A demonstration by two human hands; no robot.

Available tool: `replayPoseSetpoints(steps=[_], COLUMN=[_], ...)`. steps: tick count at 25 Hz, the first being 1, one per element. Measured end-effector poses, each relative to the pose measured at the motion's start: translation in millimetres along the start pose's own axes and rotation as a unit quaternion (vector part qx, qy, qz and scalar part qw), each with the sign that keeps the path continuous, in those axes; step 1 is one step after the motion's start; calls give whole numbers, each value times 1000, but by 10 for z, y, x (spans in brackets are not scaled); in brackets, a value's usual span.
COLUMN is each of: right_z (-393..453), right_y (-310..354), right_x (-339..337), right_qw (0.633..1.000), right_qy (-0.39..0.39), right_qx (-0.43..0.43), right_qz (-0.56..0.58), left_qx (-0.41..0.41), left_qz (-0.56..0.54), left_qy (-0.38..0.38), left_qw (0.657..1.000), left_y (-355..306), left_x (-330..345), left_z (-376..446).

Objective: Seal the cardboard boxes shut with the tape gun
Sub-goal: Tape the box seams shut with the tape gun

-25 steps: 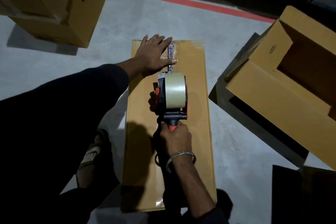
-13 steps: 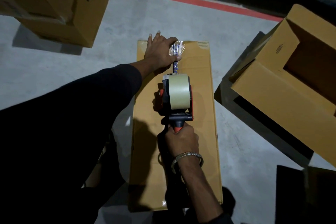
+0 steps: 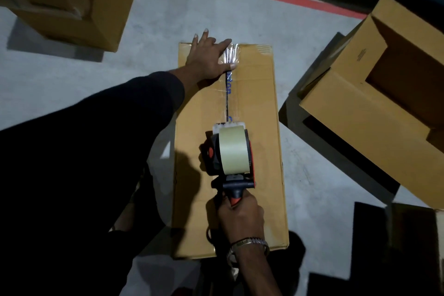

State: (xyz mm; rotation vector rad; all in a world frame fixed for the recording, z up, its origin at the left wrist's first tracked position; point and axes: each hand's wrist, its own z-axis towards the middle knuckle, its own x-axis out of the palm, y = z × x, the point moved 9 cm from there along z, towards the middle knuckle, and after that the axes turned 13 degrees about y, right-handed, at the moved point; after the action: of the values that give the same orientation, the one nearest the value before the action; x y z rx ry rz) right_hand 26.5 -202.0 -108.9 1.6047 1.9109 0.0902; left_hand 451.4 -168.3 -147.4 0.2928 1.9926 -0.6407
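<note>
A: In the head view, what has changed over the last second?

B: The red-and-black tape gun with its pale roll of tape [image 3: 231,151] has come back along the seam toward the person, and the laid strip of clear printed tape [image 3: 228,89] behind it is longer than it was

A: And the hands?

B: The left hand [image 3: 208,57] lies flat with straight, spread fingers on the far end of the long flat brown cardboard box [image 3: 262,108], pressing the crinkled start of the strip. The right hand [image 3: 240,214] has its fingers curled tight round the gun's handle

A: Where is the box?

B: On the grey concrete floor [image 3: 153,38], right in front of the person, between a closed brown carton [image 3: 72,2] at far left and an open brown carton [image 3: 374,84] at right

A: So the task?

B: I judge the seam about half taped; the near half looks bare, and the other cartons wait
</note>
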Motion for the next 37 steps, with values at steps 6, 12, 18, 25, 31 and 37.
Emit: replayPoseSetpoints(steps=[6, 12, 18, 25, 31, 37], right_z=[-101, -536, -476, -500, -538, -575], right_y=[-275, -723, -717, -583, -548, -521], right_x=[103, 205, 218, 134, 106, 95], right_qw=[1000, 999, 1000, 998, 997, 992], right_qy=[4, 6, -9, -20, -24, -18], right_qx=[17, 37, 20, -29, -47, -38], right_qz=[14, 12, 15, 43, 64, 117], left_qx=[4, 5, 21, 212, 127, -176], left_qz=[33, 38, 71, 219, 114, -304], left_qy=[9, 33, 15, 56, -24, 16], left_qw=[999, 999, 997, 951, 985, 936], left_y=[-18, -40, -99, -523, -653, -575], left_x=[16, 11, 125, 867, 932, 874], left_z=[-75, -111, -346, -1657, -2292, -2232])
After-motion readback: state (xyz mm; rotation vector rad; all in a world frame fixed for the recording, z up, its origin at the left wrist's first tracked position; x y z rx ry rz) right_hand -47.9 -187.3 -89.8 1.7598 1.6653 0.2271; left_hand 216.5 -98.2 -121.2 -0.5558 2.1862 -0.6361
